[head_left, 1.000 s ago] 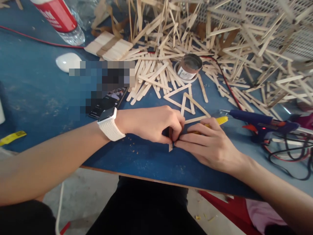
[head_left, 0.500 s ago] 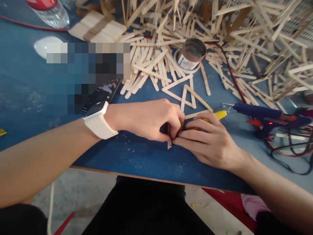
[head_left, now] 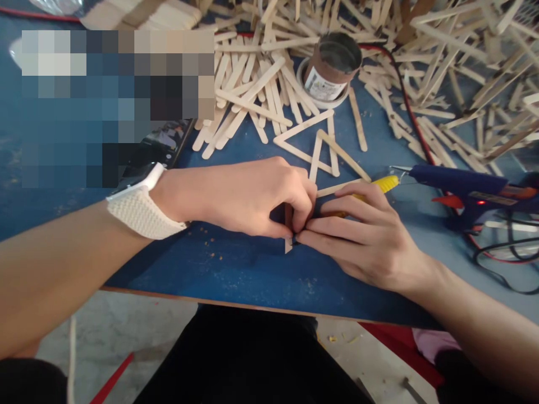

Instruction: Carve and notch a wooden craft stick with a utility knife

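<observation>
Viewpoint shifted; left hand (head_left: 275,193) pinches stick (head_left: 288,246), right hand (head_left: 374,241) grips cutter (head_left: 386,183), tub (head_left: 324,84) dark inside.

I count one stick (head_left: 288,246) in my left hand (head_left: 269,196), one yellow tool (head_left: 386,184) under my right hand (head_left: 374,238); two triangles (head_left: 344,155), three sticks each; one jar (head_left: 326,84) far; one glue gun (head_left: 458,180) right; one phone (head_left: 170,140) and one watch (head_left: 143,216) left; piled sticks (head_left: 252,107), too many to number.
</observation>
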`<state>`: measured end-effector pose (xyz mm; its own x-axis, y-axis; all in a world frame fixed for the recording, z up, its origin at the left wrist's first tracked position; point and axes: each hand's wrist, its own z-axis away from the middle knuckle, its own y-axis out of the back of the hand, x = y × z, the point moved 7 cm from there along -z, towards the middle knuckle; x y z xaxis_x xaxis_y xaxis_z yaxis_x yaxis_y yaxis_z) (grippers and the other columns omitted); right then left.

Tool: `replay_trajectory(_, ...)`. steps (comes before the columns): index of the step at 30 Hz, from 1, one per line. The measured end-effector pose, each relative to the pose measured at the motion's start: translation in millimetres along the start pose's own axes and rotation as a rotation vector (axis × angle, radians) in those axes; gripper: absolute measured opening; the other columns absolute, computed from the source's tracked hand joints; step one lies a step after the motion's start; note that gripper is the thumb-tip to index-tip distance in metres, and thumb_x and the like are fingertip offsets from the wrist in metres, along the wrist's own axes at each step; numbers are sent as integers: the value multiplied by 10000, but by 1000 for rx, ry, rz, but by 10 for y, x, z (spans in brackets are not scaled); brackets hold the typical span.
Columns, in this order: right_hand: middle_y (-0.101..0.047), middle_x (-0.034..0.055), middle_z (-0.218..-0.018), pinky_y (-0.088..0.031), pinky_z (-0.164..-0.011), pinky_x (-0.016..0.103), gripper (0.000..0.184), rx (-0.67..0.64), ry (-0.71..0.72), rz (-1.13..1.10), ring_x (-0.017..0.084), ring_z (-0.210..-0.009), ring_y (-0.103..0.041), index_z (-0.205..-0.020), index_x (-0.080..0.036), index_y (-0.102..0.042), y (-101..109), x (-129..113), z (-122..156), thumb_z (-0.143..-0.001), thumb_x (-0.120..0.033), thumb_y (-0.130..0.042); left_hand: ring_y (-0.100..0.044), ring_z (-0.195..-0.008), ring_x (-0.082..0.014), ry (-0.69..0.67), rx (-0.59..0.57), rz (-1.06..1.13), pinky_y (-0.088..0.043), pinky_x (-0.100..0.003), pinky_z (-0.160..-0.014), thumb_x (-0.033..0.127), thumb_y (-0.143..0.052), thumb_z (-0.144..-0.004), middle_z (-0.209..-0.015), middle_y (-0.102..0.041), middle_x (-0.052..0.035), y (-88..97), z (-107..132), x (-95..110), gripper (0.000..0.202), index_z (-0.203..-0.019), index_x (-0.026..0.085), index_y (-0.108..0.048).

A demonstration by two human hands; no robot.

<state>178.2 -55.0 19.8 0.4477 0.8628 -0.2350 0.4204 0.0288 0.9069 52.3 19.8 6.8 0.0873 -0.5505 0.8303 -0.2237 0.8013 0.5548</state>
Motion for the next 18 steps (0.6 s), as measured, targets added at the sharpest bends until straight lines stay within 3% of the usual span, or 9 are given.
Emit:
replay_trajectory(4,-839,-32,-1031,-488,-1019,476,248,-20,-21,23,217,-1002,-707,-1216,-295,-724,-1,20,4,-1097,-162,-552,-750,-1052,-212,24,0,14,-563,-317,-912,113,-860,-866,-1074,-812,9,3,-7,-15,143,-837,246,-817)
replay_trajectory(18,-843,-59,-1049,-475,-981,455,214,-40,14,24,199,-999,-697,-1249,-281,-724,-26,31,-21,-1088,-181,-627,-734,-1029,-196,-27,-6,-53,-553,-311,-909,138,-829,-918,-1072,-798,-2,-16,-9,8,116,-855,235,-818)
